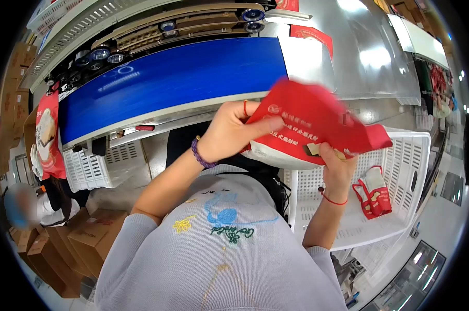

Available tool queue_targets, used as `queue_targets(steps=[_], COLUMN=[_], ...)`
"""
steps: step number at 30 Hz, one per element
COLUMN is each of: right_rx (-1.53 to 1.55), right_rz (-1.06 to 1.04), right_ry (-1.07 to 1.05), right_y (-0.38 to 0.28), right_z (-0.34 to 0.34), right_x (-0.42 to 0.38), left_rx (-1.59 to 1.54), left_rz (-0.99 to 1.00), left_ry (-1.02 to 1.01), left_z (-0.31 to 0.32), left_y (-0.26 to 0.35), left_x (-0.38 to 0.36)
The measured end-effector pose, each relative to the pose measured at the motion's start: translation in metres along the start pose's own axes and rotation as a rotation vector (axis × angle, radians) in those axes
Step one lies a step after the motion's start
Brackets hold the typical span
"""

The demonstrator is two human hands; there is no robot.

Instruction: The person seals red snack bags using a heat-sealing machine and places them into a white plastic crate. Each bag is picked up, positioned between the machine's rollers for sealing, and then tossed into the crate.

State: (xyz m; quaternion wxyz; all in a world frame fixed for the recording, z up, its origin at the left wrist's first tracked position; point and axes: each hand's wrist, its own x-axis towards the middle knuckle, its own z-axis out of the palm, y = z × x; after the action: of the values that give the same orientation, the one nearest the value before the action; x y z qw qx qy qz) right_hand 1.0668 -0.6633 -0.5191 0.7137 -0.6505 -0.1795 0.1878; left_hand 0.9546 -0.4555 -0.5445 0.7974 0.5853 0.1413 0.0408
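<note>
A red printed packaging bag (302,116) with a pale lower part is held up in front of my chest, its upper edge smeared by motion. My left hand (232,129) grips its left side, thumb pressed on the printed face. At the lower right, my right hand (339,167) pinches the bag with the thumb in front; the other fingers are largely hidden behind it. Under and beside my right hand is a white plastic crate (317,228), where a smaller red-and-white packet (373,193) lies.
A blue conveyor belt (177,83) runs across in front, with wheeled machinery (167,32) behind it. The metal table (364,41) at the right bears another red bag (312,37). On the left are a person (43,202), a large red bag (49,137) and cardboard boxes (97,233).
</note>
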Motion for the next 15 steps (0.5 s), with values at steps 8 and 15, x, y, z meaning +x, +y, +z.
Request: queue_targets(steps=[8,15], right_rx=[-0.131,-0.434], right_rz=[-0.029,0.033], right_ry=[0.223,0.023], right_y=[0.035,0.036], right_z=[-0.034,-0.071], right_x=[0.091,0.177], left_rx=[0.254,-0.124], left_rz=[0.225,0.070], left_ry=[0.360,0.496], left_z=[0.004,0.014], left_y=[-0.002,-0.012], left_x=[0.079,0.142])
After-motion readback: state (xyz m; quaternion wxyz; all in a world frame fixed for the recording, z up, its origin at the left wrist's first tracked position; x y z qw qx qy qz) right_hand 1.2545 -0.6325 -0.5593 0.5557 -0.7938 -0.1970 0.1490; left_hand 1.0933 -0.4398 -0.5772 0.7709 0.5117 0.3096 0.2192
